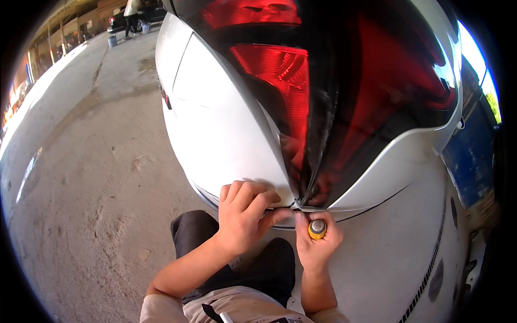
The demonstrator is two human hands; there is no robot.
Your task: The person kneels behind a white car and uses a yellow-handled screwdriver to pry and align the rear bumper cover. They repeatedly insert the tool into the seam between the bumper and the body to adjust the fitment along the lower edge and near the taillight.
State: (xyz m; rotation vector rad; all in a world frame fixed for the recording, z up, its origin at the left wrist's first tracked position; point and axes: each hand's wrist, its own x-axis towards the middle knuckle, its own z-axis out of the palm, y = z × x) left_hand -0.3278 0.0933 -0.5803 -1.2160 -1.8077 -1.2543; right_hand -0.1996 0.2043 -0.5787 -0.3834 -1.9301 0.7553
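My left hand (242, 220) is closed at the lower edge of a white car body panel (229, 124). Its curled fingers rest on the panel, while the thumb reaches to the seam under the red tail light (291, 81). Close beside it, my right hand (315, 245) wraps round a yellow-handled screwdriver (317, 230) whose butt end points up at me; the shaft is hidden. The right thumb tip touches the seam too, almost meeting the left thumb. Dark, crinkled strip material (318, 156) runs down the light to a small grey end (297, 204) between the thumbs.
The white bumper (371, 199) curves out to the right below the light. A blue container (471, 145) stands at the far right. Concrete floor (102, 177) spreads to the left. At the back left are a person (131, 19), a dark car (153, 15) and a bucket (112, 41).
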